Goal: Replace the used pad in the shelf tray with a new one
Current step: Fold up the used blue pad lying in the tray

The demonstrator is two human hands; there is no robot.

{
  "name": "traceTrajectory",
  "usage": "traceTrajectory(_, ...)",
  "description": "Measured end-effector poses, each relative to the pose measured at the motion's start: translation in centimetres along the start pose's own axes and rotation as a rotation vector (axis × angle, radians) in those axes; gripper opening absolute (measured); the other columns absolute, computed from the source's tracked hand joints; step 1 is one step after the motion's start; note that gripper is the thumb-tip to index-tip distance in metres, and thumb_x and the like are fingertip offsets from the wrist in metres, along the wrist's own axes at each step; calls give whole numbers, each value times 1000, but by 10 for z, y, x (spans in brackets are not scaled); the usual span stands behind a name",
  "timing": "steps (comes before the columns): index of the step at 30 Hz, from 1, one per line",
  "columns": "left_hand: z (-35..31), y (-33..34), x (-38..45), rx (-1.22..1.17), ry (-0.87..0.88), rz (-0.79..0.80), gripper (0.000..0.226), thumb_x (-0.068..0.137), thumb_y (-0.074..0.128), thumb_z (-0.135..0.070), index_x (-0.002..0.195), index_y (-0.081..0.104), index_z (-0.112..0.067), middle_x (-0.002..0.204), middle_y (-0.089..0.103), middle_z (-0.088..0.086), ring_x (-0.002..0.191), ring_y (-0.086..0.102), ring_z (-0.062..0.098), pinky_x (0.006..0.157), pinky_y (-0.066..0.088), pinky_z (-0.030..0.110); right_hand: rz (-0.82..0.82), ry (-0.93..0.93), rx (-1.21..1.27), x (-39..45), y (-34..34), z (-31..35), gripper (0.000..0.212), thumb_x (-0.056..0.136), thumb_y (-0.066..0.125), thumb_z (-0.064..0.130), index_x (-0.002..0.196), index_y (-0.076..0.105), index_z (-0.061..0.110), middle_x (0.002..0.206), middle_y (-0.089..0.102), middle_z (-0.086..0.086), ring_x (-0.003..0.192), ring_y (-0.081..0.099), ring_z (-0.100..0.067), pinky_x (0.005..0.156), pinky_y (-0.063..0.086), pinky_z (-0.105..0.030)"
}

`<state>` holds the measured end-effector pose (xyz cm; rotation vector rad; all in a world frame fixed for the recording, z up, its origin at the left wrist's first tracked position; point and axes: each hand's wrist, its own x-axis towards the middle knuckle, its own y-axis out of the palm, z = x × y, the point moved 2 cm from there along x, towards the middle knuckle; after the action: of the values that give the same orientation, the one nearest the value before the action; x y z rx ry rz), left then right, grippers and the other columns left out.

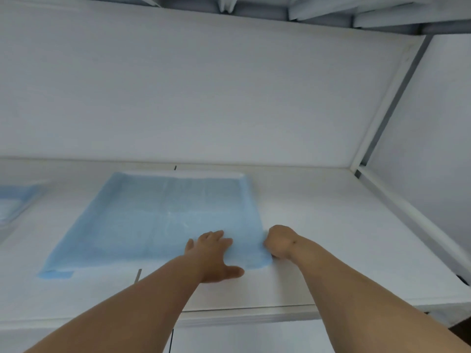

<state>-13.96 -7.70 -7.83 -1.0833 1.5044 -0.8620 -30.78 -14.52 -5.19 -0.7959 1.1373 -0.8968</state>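
Note:
A light blue pad (158, 220) lies spread over a shallow white tray (183, 173) on the white shelf; only the tray's far rim shows above the pad. My left hand (214, 253) lies flat on the pad's near right part, fingers spread and straight. My right hand (279, 242) sits at the pad's right edge near the front corner, its fingers curled down round that edge. The fingertips of the right hand are hidden.
A second blue pad in another tray (12, 200) shows at the far left edge. The white shelf (331, 238) has a back wall, a raised right rail (407, 215) and a front lip (254, 314). Folded pale items sit above the upper shelf (331, 11).

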Motion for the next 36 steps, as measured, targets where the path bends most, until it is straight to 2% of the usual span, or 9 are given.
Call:
traceTrajectory(5,-1,-3,3,-46,-38,-19,90,79,55,-69,152,15,-35,161,7,-8,148,8,19,118,11,51,-96,-107,139,7,-22,8,29,90,48,23,63,45,14,88,59,-14,80,51,-24,55,36,-26)
traceTrajectory(9,-4,-3,-1,-77,-55,-7,88,81,46,-74,153,14,-33,162,7,-8,149,7,19,118,10,52,-179,-265,82,-1,-32,30,14,90,48,23,84,53,11,92,54,-10,84,51,-27,66,34,-27)
traceTrajectory(13,-4,-10,-2,-347,-71,-44,67,74,53,-65,134,44,-37,137,52,-8,129,46,20,107,36,46,-93,-455,-14,-12,-21,59,31,85,49,15,58,34,17,67,39,-4,70,43,-25,48,26,-28)
traceTrajectory(15,0,-13,-3,-558,-91,-59,64,72,65,-50,132,48,-37,127,59,-9,117,55,18,102,43,40,3,-481,-48,-12,-12,64,35,84,51,11,53,36,16,63,41,-4,68,44,-23,48,29,-27)
traceTrajectory(21,9,-18,4,-767,-78,24,75,78,55,-2,144,35,-30,125,56,-4,105,57,16,81,47,24,-29,-312,257,4,-15,54,36,90,55,31,60,40,17,61,44,2,58,40,-15,53,30,-25)
traceTrajectory(23,12,-20,8,-814,-92,-30,72,85,46,-4,149,26,-30,131,54,-1,110,56,18,81,46,24,-68,-228,327,12,-15,53,24,91,53,35,80,53,14,82,57,-1,75,52,-19,65,37,-27)
traceTrajectory(26,20,-22,13,-936,-167,-141,60,95,44,-20,149,24,-38,128,57,3,106,57,19,80,47,25,-107,-108,328,24,-11,57,33,92,50,32,113,56,8,117,59,-13,103,58,-29,75,40,-30)
traceTrajectory(30,22,-24,18,-891,-111,-184,48,96,43,-50,143,35,-44,129,59,-1,115,57,20,105,41,35,-80,-62,284,30,-7,67,34,92,50,25,123,55,11,125,55,-17,112,57,-33,92,51,-38)
traceTrajectory(36,27,-27,21,-566,-153,-133,35,95,48,-41,111,67,-16,112,64,4,106,60,23,89,46,31,96,77,568,29,-11,73,25,92,46,12,113,55,4,102,60,-20,75,68,-38,76,56,-44)
